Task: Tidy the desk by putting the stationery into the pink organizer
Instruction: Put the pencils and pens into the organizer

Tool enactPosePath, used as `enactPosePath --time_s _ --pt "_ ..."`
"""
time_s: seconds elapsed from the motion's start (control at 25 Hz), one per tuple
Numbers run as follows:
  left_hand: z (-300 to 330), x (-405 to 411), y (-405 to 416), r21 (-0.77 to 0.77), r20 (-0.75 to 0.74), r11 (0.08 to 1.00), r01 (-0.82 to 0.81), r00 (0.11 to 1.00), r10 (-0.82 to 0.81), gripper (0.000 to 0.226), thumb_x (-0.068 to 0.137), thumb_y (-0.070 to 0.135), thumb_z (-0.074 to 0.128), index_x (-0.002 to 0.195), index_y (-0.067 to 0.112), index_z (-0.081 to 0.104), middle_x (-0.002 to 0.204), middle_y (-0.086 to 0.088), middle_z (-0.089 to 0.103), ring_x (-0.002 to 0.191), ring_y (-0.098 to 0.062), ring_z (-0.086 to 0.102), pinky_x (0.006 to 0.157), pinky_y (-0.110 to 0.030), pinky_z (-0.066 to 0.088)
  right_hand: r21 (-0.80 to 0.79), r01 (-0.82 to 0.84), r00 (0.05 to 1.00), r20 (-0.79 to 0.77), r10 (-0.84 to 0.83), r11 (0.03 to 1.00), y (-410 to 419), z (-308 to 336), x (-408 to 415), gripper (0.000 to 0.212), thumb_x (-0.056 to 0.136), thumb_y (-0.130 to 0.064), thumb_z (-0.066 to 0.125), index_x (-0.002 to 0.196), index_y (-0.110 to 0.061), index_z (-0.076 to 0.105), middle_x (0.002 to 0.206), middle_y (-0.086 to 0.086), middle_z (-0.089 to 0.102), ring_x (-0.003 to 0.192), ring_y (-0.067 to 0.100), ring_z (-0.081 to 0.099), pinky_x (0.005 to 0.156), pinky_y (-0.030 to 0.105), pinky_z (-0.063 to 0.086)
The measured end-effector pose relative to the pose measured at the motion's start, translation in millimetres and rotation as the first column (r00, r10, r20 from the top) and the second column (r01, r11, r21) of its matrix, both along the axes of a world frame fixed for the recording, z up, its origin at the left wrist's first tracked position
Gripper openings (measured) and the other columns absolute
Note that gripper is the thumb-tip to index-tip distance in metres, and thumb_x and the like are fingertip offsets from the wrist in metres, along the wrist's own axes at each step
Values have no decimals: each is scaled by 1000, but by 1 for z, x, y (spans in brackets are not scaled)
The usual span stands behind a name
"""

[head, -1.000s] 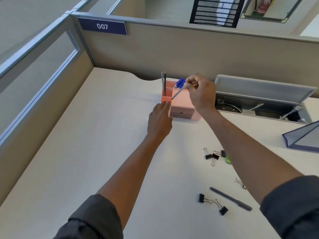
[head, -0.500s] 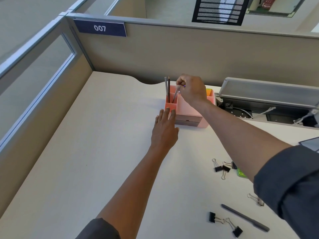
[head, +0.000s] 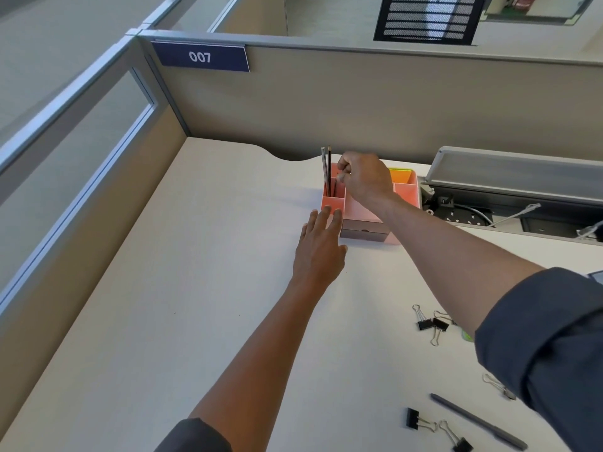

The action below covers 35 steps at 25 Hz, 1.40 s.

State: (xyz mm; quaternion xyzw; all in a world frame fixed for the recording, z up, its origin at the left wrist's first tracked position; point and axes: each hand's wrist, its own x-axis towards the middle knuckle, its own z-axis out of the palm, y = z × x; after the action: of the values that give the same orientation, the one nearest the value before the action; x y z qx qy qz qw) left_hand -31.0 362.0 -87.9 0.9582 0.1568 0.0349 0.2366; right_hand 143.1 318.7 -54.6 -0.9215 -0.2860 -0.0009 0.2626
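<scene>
The pink organizer stands at the back of the bench, near the partition, and the tidying looks partly done. Two pencils already stand upright in its rear left compartment, and something orange and green fills a rear right compartment. Loose stationery is left on the near right of the bench: a pair of binder clips beside the right forearm, another pair close to the front edge, a grey pen lying at a slant just beside them, and a small metal clip partly hidden by the right sleeve. So, judged from how things lie, more than half of the visible items remain to be put away. The left hand lies with its fingers straight and relaxed, their tips touching the front left corner of the organizer, seemingly to steady it; it grips nothing. The right hand hovers over the rear left compartments with its fingers curled downward, as if pinching a thin dark item that reaches into the compartment beside the pencils, but the item is mostly hidden and whether the fingers have let it go cannot be told.
</scene>
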Motion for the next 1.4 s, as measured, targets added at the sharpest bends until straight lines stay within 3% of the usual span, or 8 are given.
enactPosePath --time_s 0.16,0.36,0.52,0.84,1.0,1.12,1.4 --pt "3 -8 -2 -45 68 998 -40 997 43 81 93 19 62 155 23 10 163 -5 11 149 -25 12 118 -41 22 32 -12 1000 20 12 999 -10 6 0 12 86 -15 60 96 -18 67 89 1 71 84 25 63 73 38 53" --pt "17 -22 -14 -59 131 993 -104 985 111 76 94 20 61 154 20 16 161 -6 19 147 -24 20 116 -41 30 82 -44 978 206 26 996 -43 22 -18 14 91 -10 52 96 -15 64 94 0 69 93 23 56 66 32 44" --pt "24 -40 -33 -116 152 986 -122 979 139 72 94 21 61 153 22 20 160 -2 22 146 -21 24 113 -39 32 154 -69 967 253 28 986 -89 31 -46 12 91 -13 56 97 -14 66 97 2 70 94 25 56 75 35 47" --pt "24 -81 -114 -155 107 988 -26 993 43 59 95 24 59 148 21 34 154 0 35 138 -20 38 109 -38 38 149 70 990 108 -87 986 -220 16 -129 21 92 -13 60 112 -15 67 116 0 68 113 20 56 94 22 35" --pt "15 -110 -162 -123 110 981 151 984 -137 38 94 23 57 132 25 54 136 8 53 119 -15 55 95 -32 47 205 150 988 18 -157 967 -273 -2 -183 22 89 -9 62 108 -18 67 111 -5 69 108 17 56 90 20 36" --pt "5 -129 -202 -147 64 961 232 972 -225 33 93 22 57 126 28 59 130 11 57 113 -14 58 90 -32 49 210 219 976 -39 -215 953 -312 -24 -227 24 88 -10 64 109 -20 67 108 -5 68 103 16 56 85 17 35" --pt "-18 -153 -255 -66 25 931 360 933 -359 40 87 9 59 125 20 60 128 4 59 119 -20 51 91 -37 47 133 223 971 -117 -208 966 -371 -63 -300 37 86 -4 63 120 -20 62 119 -8 64 114 12 55 95 29 47"
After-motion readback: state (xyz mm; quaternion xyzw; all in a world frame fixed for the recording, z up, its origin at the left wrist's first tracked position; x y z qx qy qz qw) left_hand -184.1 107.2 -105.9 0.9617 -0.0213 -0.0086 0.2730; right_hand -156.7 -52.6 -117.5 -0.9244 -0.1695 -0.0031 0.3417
